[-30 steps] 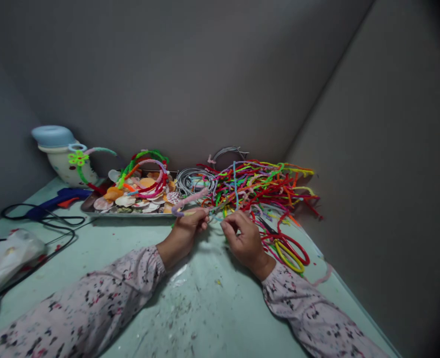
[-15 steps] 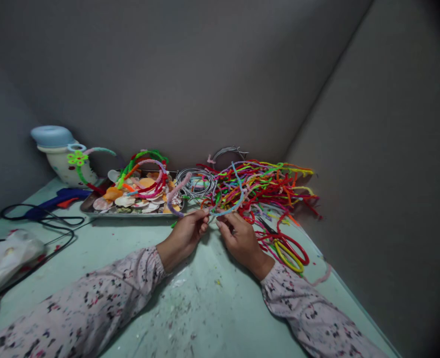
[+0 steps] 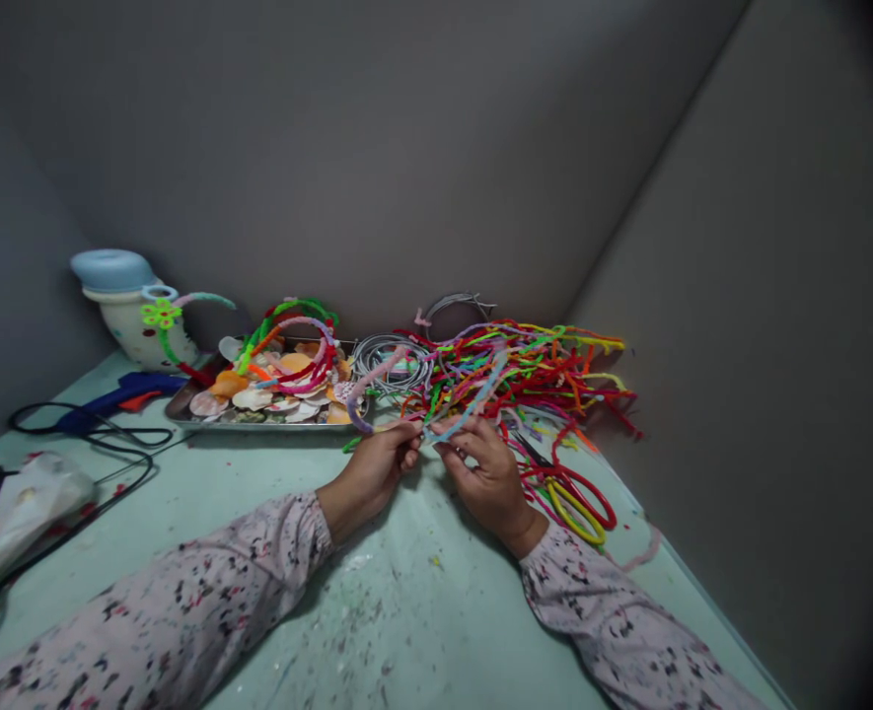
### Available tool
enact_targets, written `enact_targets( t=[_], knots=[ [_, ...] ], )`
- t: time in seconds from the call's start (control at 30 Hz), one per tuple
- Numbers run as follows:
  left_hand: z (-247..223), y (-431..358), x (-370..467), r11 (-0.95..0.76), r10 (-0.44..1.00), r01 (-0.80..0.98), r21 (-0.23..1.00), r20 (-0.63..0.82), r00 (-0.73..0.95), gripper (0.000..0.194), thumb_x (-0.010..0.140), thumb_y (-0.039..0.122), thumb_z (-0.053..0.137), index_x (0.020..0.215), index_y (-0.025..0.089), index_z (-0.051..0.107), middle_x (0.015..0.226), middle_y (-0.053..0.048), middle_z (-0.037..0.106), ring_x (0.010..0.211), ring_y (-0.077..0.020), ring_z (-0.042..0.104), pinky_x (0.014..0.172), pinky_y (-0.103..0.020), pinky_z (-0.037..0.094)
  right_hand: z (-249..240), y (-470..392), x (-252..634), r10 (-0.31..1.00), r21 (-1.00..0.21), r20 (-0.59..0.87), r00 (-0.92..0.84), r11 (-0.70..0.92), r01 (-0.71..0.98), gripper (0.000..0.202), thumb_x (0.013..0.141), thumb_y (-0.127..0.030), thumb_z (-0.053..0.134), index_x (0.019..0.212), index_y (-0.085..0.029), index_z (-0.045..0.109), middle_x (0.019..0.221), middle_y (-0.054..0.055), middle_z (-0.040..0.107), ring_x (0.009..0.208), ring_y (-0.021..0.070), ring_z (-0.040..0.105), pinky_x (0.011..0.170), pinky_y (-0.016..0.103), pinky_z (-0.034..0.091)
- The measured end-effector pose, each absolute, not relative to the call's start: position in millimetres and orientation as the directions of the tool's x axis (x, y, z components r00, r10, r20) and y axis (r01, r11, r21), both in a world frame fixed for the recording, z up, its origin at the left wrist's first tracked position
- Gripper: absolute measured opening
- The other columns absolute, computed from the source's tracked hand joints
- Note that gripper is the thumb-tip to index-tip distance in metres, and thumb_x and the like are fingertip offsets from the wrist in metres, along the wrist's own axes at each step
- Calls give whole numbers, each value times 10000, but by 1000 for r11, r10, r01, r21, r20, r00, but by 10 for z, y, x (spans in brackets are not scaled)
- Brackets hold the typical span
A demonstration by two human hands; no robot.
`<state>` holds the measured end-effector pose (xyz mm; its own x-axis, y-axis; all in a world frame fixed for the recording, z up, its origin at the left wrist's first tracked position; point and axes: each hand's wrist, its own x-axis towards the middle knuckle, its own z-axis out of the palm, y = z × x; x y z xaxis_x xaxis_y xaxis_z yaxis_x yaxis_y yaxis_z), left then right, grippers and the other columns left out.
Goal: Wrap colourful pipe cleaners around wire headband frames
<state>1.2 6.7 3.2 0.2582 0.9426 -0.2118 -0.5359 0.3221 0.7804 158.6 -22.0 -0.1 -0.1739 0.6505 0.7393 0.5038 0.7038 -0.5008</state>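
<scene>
Above the middle of the table, my left hand [image 3: 381,463] pinches a bent pastel pipe cleaner [image 3: 357,404], whose pink and purple end curves up on the left. The fingertips of my right hand [image 3: 486,478] are closed on its light-blue stretch [image 3: 472,406], which slants up to the right and is a little blurred. Both sets of fingertips are close together. Whether this is one stem or two joined between my fingers I cannot tell. Behind my right hand lies a heap of colourful pipe cleaners [image 3: 546,370].
At the back left stands a metal tray [image 3: 280,427] of seashells with pipe-cleaner rings on top. Coiled grey wire [image 3: 392,363] lies beside it. Scissors [image 3: 580,498] rest on the right. Further left are a blue glue gun [image 3: 107,399], its black cord, a plastic bag [image 3: 40,498] and a light-blue-topped container [image 3: 129,306].
The light-blue stretch has swung lower and to the right. My right fingers have shifted slightly along it, while my left hand keeps its pinch.
</scene>
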Motion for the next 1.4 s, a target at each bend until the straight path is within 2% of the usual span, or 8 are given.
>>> enact_targets(
  t=[0.07,0.13,0.33,0.53,0.63,0.8,1.13,1.4],
  knots=[
    [36,73,10,325,943,-545,773,-219,251,80,721,148,656,692,115,589,582,25,522,447,-34,454,402,-130,355,0,-219,1592,636,-484,749,-184,716,503,241,876,-155,554,1058,-261,670,1124,78,632,1067,211,600,909,384,505],
    [36,72,13,320,944,-540,778,-213,252,92,713,156,664,683,119,585,579,27,518,442,-34,448,401,-132,354,2,-217,1594,639,-482,744,-196,716,504,297,871,-152,535,1127,-261,637,1165,90,607,1077,216,593,880,379,519],
    [42,40,38,302,943,-474,827,-186,275,132,700,190,683,674,123,573,563,33,504,442,-35,441,400,-136,325,-34,-205,1573,723,-600,690,-37,600,529,87,845,-176,553,921,-215,572,880,47,584,777,174,584,675,306,513],
    [53,21,25,312,925,-403,860,-180,334,151,705,221,685,673,122,576,569,36,495,443,-34,423,411,-149,296,-119,-169,1564,832,-745,555,-20,507,433,313,819,-236,622,1110,-206,513,937,46,610,699,146,592,628,276,517],
    [50,15,24,289,926,-379,879,-157,343,131,702,210,662,651,118,584,569,24,496,461,-45,430,425,-161,296,-138,-142,1564,863,-785,504,-41,477,394,290,834,-249,601,1114,-203,542,920,47,634,716,152,622,639,277,529],
    [76,5,29,259,928,-364,894,-127,349,128,712,200,621,618,128,574,561,19,475,475,-61,423,448,-184,308,-130,-134,1559,867,-794,494,-68,481,371,164,830,-253,595,984,-199,596,844,39,660,724,168,647,675,303,544],
    [39,23,3,247,913,-318,915,-110,392,136,771,240,606,698,130,574,605,12,485,497,-67,429,456,-186,318,-166,-96,1595,881,-803,466,-75,457,383,158,830,-269,610,972,-202,603,851,45,681,751,176,662,705,306,536],
    [74,17,17,257,917,-334,907,-119,382,113,741,205,589,662,138,544,600,9,478,501,-71,429,462,-197,317,-203,-76,1608,871,-786,486,-69,471,402,144,832,-285,616,955,-209,617,823,38,679,720,175,661,688,300,525]
  ],
)
